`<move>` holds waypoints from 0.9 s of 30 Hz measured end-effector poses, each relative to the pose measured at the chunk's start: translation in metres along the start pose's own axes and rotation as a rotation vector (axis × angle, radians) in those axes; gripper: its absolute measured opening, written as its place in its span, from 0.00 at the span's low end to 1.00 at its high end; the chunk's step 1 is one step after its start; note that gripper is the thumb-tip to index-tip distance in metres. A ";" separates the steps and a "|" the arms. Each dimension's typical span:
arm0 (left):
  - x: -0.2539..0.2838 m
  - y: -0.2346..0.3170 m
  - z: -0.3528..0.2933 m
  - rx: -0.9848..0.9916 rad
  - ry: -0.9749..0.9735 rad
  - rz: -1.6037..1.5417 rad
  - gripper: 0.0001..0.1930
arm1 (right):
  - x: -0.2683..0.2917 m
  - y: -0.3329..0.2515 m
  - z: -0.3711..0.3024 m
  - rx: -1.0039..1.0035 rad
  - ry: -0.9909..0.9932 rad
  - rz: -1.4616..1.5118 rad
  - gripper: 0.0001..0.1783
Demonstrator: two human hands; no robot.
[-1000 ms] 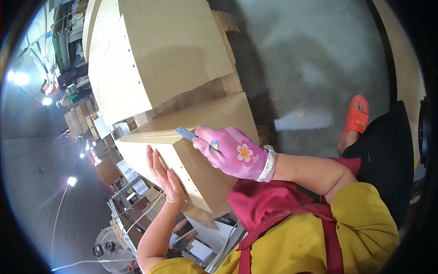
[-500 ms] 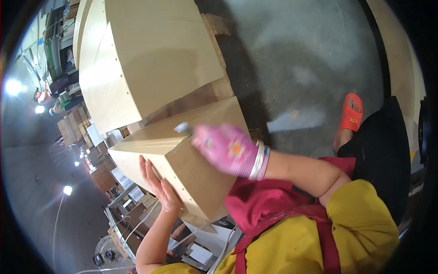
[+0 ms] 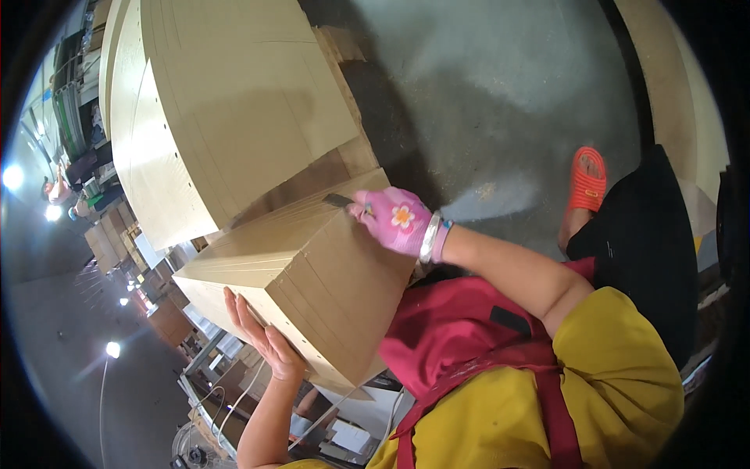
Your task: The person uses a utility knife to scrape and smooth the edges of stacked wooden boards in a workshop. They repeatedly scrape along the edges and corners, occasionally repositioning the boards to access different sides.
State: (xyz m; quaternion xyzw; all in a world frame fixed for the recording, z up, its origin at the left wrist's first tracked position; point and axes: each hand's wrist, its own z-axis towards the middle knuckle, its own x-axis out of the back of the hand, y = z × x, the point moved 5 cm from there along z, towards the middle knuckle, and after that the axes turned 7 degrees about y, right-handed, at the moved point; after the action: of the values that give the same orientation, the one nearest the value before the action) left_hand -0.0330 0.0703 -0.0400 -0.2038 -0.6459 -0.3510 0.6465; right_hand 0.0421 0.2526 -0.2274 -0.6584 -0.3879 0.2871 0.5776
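The hands point(image 3: 397, 221) sit at stacked boards' point(image 3: 336, 293) edges, grey floor point(image 3: 508, 94) spreading beyond.

The stack of boards point(image 3: 336, 285) was pale tan and box-shaped, its panels pressed close together with straight, sharp corners. Fine lines ran along two of its faces, and small dark holes dotted the narrow, brightly lit side. The flat tool point(image 3: 337, 201), small and dark grey, sat slanted at the stack's far edge; whether they touched was unclear.
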 end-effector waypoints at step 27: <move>0.001 -0.003 -0.001 0.013 -0.012 0.015 0.32 | -0.037 0.102 0.018 0.100 -0.163 -0.352 0.15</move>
State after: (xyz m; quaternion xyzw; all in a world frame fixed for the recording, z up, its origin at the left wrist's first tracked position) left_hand -0.0343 0.0671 -0.0400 -0.2064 -0.6505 -0.3406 0.6467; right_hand 0.0261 0.2281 -0.3336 -0.5256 -0.5277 0.2529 0.6175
